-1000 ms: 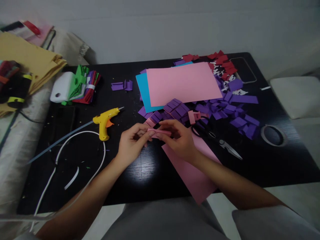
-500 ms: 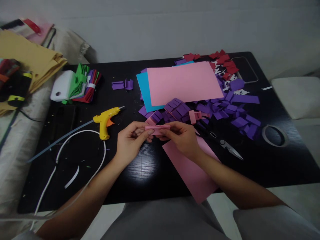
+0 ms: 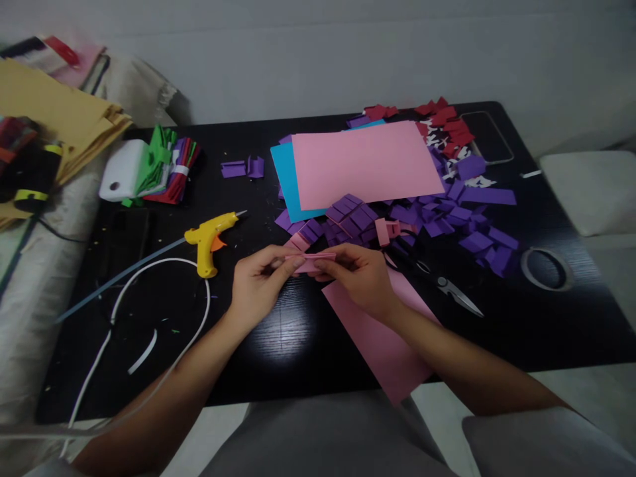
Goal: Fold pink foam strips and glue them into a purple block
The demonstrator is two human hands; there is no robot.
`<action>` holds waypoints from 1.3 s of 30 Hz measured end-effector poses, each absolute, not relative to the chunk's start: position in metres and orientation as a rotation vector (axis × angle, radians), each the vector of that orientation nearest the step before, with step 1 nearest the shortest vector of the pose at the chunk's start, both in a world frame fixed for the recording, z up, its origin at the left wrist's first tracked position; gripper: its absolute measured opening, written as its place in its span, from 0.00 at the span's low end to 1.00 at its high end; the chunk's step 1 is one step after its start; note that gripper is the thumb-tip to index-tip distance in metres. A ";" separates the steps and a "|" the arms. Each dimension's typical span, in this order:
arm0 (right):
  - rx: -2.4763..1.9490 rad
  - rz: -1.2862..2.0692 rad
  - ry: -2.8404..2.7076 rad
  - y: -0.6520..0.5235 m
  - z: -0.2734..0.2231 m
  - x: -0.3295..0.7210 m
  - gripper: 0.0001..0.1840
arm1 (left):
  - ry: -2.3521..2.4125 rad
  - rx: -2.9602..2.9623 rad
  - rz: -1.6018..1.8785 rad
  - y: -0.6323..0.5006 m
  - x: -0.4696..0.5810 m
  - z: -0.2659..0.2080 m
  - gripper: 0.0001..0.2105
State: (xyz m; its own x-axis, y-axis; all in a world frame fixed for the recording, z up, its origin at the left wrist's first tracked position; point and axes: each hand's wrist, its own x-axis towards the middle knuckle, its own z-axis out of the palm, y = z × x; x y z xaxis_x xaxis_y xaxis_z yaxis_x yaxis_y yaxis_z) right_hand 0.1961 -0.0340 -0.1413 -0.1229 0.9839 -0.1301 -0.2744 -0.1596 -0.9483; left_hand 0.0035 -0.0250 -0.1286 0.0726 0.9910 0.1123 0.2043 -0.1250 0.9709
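Observation:
A small folded strip of pink paper (image 3: 312, 262) is pinched between both hands above the black table. My left hand (image 3: 261, 278) grips its left end, thumb on the near face. On the other end, my right hand (image 3: 362, 275) closes with thumb and fingers. Just beyond the fingers lie folded purple paper pieces (image 3: 352, 217) joined in a block and a pink folded piece (image 3: 388, 232). Below my right hand and wrist rests a pink paper sheet (image 3: 392, 341). Scissors (image 3: 450, 291) with dark handles lie right of that hand.
A yellow glue gun (image 3: 206, 242) with a white cable (image 3: 115, 301) lies left. Pink (image 3: 368, 162) and blue sheets (image 3: 288, 189) sit at the back. Loose purple pieces (image 3: 452, 215), red scraps (image 3: 447, 126) and a tape roll (image 3: 546, 269) are right. Bundled colored strips (image 3: 169, 169) stand back left.
The pink strip has tilted slightly and its folded edge sits a little lower. My fingers have shifted slightly along it; both hands keep hold.

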 end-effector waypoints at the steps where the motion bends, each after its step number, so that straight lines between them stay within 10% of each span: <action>1: -1.046 1.522 -0.993 -0.034 -0.141 0.196 0.11 | 1.261 1.490 1.151 -0.025 0.004 -0.129 0.07; 39: -1.118 1.290 -1.203 -0.033 -0.138 0.196 0.09 | 1.231 1.645 1.136 -0.028 0.005 -0.128 0.05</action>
